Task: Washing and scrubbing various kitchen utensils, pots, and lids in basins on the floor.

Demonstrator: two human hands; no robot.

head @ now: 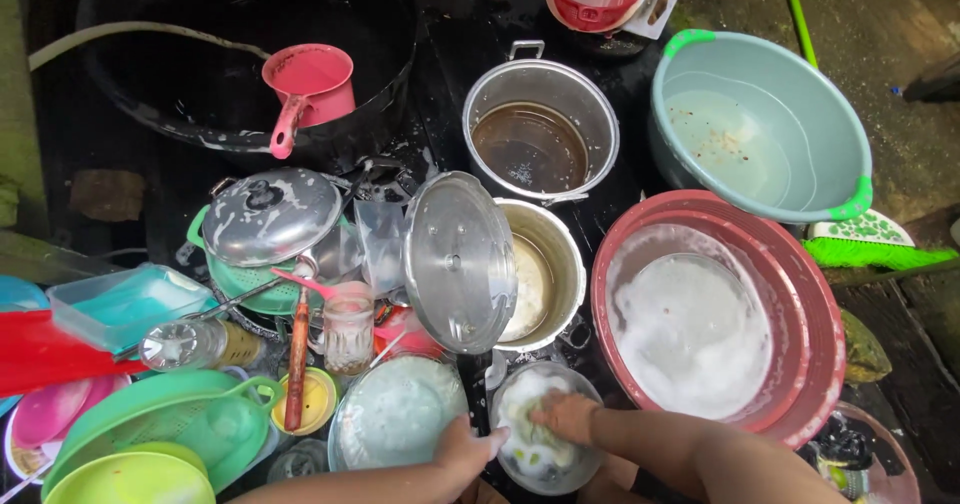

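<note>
At the bottom centre of the frame, the right hand [566,416] lies flat inside a small glass bowl [545,464], fingers pressed down on a soapy sponge [522,411] that rests against the bowl's inner wall. The left hand [462,452] comes in from the lower left and grips the bowl's left rim, fingers curled over the edge. Just left of the bowl sits a foam-coated plate [395,416], touching or nearly touching the left hand. Above the hands, centre frame, a steel lid [460,262] stands tilted on edge against an open steel pot [545,276]. A second pot [540,129], holding brown water, stands above that. At right centre, a red basin [815,314] holds sudsy white water; a grey-blue basin [760,124] with green handles sits at upper right. At upper left, a pink dipper [310,89] rests in a large black tub [240,54]. The left side of the frame is crowded with a domed lid [270,214], a glass mug [348,329], a green colander [160,419] and a clear container [130,304].
</note>
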